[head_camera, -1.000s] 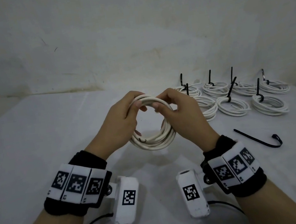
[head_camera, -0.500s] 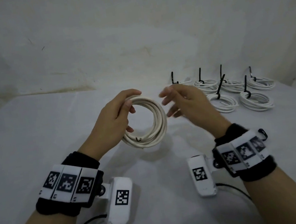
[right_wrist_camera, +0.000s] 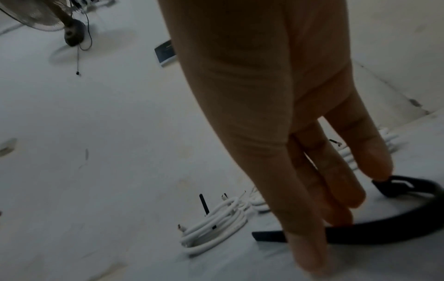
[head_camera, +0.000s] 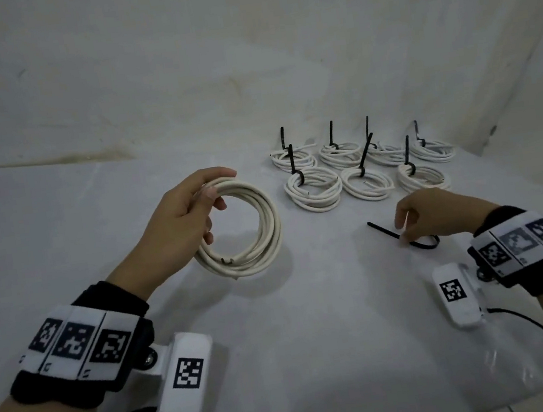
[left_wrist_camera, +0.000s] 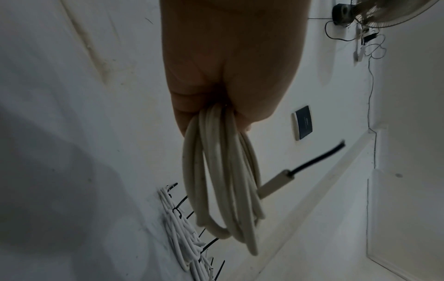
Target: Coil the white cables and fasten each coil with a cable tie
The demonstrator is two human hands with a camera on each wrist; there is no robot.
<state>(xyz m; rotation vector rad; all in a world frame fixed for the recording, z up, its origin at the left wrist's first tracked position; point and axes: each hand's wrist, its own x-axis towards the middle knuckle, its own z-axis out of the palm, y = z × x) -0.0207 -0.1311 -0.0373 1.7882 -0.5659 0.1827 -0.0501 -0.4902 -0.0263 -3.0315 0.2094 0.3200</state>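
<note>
The left hand (head_camera: 179, 225) holds the coil (head_camera: 249, 229) above the table (head_camera: 59, 233), fingers and thumb curled round the bundled turns at its upper left. In the left wrist view the loops hang from that fist and splay a little lower down. The cable looks light and fairly stiff, springy enough to open up if let go, so by my judgement the hold belongs where it is, squeezing all the turns together; the tie should go round the bundle beside the fingers.

Further right, at the back, seven tied coils (head_camera: 313, 190) lie in two rows, black tails sticking up.

At the right, the right hand (head_camera: 437, 215) reaches down to the loose tie (head_camera: 383, 229) on the table. Its fingers (right_wrist_camera: 336, 190) are nearly straight and touch the strap; no closed pinch shows yet. The tie looks thin, flat and bendy, curved near its head, so it is likely best taken by a pinch mid-strap.

No brand or readable writing shows; only square black-and-white markers on the wristbands (head_camera: 74, 346) and wrist cameras (head_camera: 185, 372).
</note>
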